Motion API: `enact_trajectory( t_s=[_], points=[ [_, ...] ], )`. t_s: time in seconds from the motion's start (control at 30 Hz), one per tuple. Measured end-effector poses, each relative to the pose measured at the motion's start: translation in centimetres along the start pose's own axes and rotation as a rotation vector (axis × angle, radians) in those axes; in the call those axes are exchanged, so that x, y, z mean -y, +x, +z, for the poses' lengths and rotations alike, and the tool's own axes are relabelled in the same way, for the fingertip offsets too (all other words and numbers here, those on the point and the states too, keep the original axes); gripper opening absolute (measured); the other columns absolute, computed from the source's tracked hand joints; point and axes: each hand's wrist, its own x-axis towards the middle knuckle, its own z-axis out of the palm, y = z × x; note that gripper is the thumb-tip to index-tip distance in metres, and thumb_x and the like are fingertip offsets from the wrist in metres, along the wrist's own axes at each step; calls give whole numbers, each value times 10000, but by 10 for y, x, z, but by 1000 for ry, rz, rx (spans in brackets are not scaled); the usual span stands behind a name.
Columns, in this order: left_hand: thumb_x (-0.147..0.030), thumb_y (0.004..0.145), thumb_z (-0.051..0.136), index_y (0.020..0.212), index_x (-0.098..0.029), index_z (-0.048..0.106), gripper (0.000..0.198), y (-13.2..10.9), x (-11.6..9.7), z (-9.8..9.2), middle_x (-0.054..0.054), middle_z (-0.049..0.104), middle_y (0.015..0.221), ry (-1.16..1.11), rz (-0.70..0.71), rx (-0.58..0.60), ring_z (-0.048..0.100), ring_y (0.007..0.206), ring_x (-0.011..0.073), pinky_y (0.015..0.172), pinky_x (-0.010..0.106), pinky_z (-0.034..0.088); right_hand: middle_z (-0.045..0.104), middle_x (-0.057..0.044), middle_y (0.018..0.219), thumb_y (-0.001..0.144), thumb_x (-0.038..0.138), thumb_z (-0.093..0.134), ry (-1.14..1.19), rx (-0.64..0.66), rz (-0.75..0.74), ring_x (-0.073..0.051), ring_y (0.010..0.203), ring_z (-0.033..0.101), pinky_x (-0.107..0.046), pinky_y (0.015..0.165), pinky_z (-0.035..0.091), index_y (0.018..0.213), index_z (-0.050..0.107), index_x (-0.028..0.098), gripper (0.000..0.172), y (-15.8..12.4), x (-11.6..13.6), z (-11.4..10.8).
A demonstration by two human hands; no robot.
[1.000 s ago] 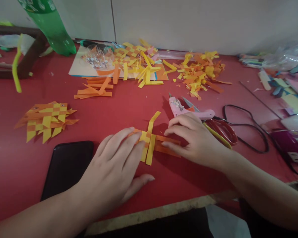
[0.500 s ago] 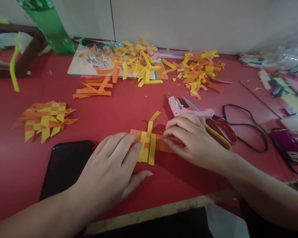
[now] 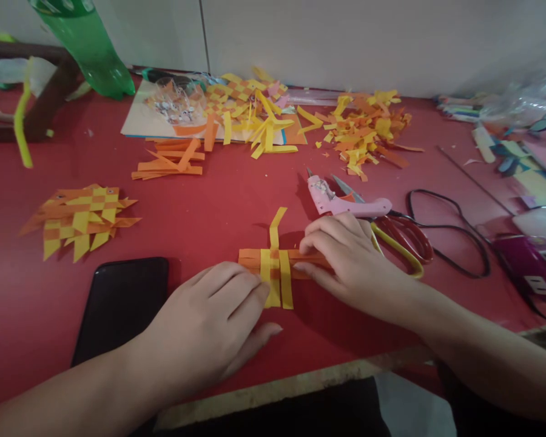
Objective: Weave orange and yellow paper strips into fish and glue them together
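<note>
A small weave of yellow paper strips (image 3: 275, 294) crossed with orange paper strips (image 3: 249, 255) lies on the red tabletop in front of me. One bent yellow strip (image 3: 277, 226) sticks up from its far side. My left hand (image 3: 222, 315) rests over the weave's near left corner, fingertips pressing it down and thumb held apart. My right hand (image 3: 346, 258) has its thumb and fingers at the orange strip ends on the right; the fingers partly hide them. Finished woven paper fish (image 3: 84, 218) lie to the left.
A black phone (image 3: 121, 303) lies beside my left wrist. Past my right hand are a pink glue gun (image 3: 346, 203), scissors (image 3: 403, 243) and a black cord (image 3: 455, 224). Loose strips (image 3: 177, 161), paper scraps (image 3: 368, 130) and a green bottle (image 3: 95, 57) stand farther back.
The weave has shifted slightly right and toward me, with my left hand moving along. More of its left orange end shows. My right hand has barely moved.
</note>
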Motion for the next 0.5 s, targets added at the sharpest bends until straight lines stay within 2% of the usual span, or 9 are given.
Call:
enact_trajectory(
  t_s=[0.1,0.27,0.4,0.5],
  points=[
    [-314,931,600,1022,-71,744,297,1,0,0,113,741,879,18,-5,8,687,820,287,711,458,644,624,-54,982,971,352,548,-24,-4,-10,-236,928,490,-374,798,349,918,586,209,158,-1,1,1],
    [-313,933,592,1004,-72,752,298,1,-1,0,119,739,917,31,-12,38,687,859,298,743,466,645,637,-57,995,985,295,524,-27,-4,-66,-241,949,494,-383,841,346,1092,601,199,163,0,-1,3],
    [-311,934,590,996,-67,750,298,0,-1,0,121,733,912,27,-2,47,684,854,292,751,455,645,603,-52,927,974,289,543,16,7,-40,-226,901,478,-373,829,363,968,606,198,110,0,-1,2],
    [-312,929,601,999,-70,750,292,-1,-1,0,123,735,945,34,-2,41,681,903,299,796,456,639,606,-59,924,982,242,511,-14,-53,-67,-226,898,482,-385,835,380,938,618,201,123,0,-2,2]
  ],
)
